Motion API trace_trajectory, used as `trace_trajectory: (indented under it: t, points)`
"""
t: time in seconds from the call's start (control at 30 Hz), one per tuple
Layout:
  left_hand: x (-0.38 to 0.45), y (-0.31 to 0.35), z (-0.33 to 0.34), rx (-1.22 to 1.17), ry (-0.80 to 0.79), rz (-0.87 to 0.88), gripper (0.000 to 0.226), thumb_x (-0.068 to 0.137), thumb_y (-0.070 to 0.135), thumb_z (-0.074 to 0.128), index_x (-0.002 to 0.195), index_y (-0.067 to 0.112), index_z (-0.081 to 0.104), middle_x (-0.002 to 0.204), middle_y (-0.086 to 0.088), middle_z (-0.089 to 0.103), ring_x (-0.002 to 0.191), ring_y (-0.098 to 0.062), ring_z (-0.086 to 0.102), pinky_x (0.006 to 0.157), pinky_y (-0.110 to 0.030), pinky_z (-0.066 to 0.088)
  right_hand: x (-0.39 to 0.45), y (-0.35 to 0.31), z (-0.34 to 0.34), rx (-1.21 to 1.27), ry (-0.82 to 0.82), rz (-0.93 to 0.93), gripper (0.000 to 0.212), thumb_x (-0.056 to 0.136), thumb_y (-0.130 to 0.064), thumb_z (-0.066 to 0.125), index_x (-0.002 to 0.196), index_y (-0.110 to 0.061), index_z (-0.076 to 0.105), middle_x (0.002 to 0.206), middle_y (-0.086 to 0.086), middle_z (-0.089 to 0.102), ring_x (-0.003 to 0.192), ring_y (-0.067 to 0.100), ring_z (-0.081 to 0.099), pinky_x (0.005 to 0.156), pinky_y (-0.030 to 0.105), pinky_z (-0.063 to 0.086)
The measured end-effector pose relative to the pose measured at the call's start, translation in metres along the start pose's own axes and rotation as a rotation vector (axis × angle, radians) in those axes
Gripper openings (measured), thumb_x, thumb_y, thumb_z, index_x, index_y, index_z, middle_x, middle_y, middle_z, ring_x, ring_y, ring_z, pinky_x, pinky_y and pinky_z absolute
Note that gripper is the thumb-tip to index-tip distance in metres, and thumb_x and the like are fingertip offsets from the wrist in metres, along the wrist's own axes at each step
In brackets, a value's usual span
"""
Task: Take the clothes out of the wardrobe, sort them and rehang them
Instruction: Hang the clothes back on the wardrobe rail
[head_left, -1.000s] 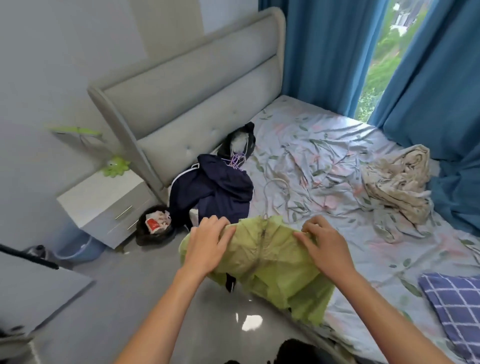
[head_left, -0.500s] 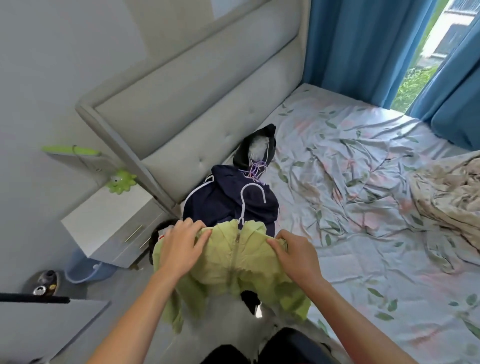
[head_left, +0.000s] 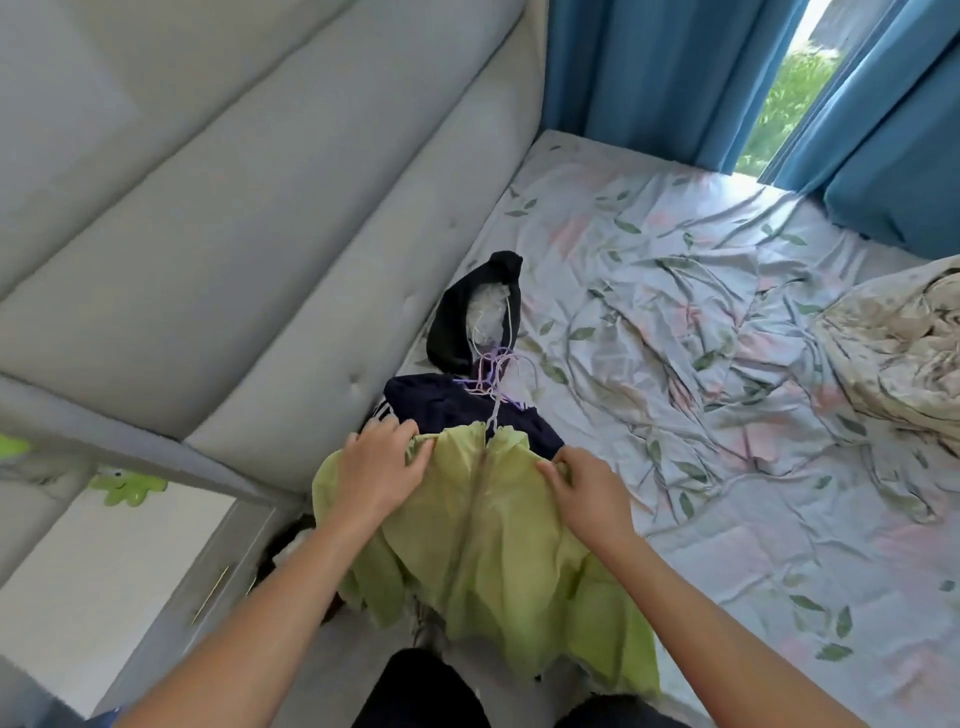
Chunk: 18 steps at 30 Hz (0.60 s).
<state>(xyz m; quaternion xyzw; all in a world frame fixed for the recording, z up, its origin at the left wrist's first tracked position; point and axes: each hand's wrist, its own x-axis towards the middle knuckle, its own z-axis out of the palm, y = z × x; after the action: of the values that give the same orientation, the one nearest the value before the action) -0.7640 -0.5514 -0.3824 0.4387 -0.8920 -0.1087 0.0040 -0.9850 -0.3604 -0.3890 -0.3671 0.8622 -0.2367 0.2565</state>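
The bed (head_left: 727, 467), covered by a leaf-printed sheet, is filling the right half of the view and is running out of frame at the right and lower edges. A grey padded headboard (head_left: 234, 234) is standing along its left side, cut off at the top and left. Blue curtains (head_left: 649, 73) are hanging behind the far edge of the bed, with a narrow gap showing greenery outside. A crumpled beige blanket (head_left: 904, 343) is lying at the right edge, partly out of view. A white bedside cabinet (head_left: 104, 582) is sitting below the headboard, with a small green toy (head_left: 127, 483) at its back edge; something dark between the cabinet and the bed is too hidden to make out.

The green garment (head_left: 493, 545) is lying at the near left corner of the bed, its lower part hanging over the edge and covering the person's dark-clothed legs. The left hand (head_left: 376, 470) and right hand (head_left: 589, 491) are each pinching the fabric at the garment's top edge, fingers curled into it, one on either side of its centre seam. Beyond it a dark navy garment (head_left: 441, 405) is lying against the headboard, half covered. A black garment (head_left: 457, 322) is lying farther back. Thin hangers (head_left: 493, 374) are tangling together between them; their number cannot be told. The middle of the sheet is lying bare and wrinkled.
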Motion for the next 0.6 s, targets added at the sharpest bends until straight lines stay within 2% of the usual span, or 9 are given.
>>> trace_trajectory:
  t: [0.1,0.27,0.37,0.5,0.6]
  points:
    - [0.071,-0.037,0.043,-0.013,-0.088,0.075,0.03,0.1,0.049,0.055,0.085,0.022,0.057,0.083,0.008,0.053,0.088,-0.024,0.058,0.071,-0.039,0.045,0.058,0.003,0.049,-0.018,-0.021,0.053,0.029,0.102,-0.051,0.056,0.085,-0.027,0.055,0.084,-0.01,0.056,0.078,0.012,0.054,0.065,0.034,0.045]
    - [0.172,-0.086,0.126,0.01,-0.187,0.211,0.031,0.102,0.045,0.055,0.084,0.02,0.052,0.084,0.005,0.058,0.093,-0.023,0.055,0.063,-0.037,0.04,0.154,0.038,0.134,-0.039,-0.019,0.102,0.031,0.098,-0.058,0.056,0.099,-0.027,0.057,0.099,-0.009,0.059,0.092,0.017,0.058,0.076,0.04,0.052]
    - [0.219,-0.099,0.18,-0.031,-0.231,0.257,0.024,0.099,0.037,0.058,0.088,0.015,0.058,0.094,-0.002,0.059,0.102,-0.028,0.056,0.074,-0.045,0.052,0.2,0.062,0.174,-0.093,0.013,0.133,0.041,0.098,-0.057,0.055,0.12,-0.023,0.058,0.118,-0.004,0.058,0.112,0.02,0.05,0.081,0.041,0.051]
    - [0.259,-0.1,0.224,-0.037,-0.254,0.311,0.023,0.092,0.031,0.063,0.096,0.009,0.071,0.123,-0.002,0.06,0.116,-0.027,0.053,0.091,-0.048,0.052,0.238,0.079,0.201,-0.163,-0.029,0.136,0.044,0.101,-0.053,0.053,0.134,-0.023,0.053,0.128,-0.001,0.06,0.123,0.025,0.042,0.08,0.04,0.045]
    - [0.273,-0.096,0.253,-0.091,-0.37,0.314,0.019,0.092,0.03,0.063,0.089,0.011,0.064,0.117,-0.004,0.056,0.114,-0.027,0.053,0.092,-0.047,0.05,0.254,0.09,0.221,-0.174,-0.032,0.153,0.042,0.1,-0.05,0.056,0.133,-0.023,0.054,0.126,0.0,0.062,0.124,0.027,0.039,0.079,0.041,0.045]
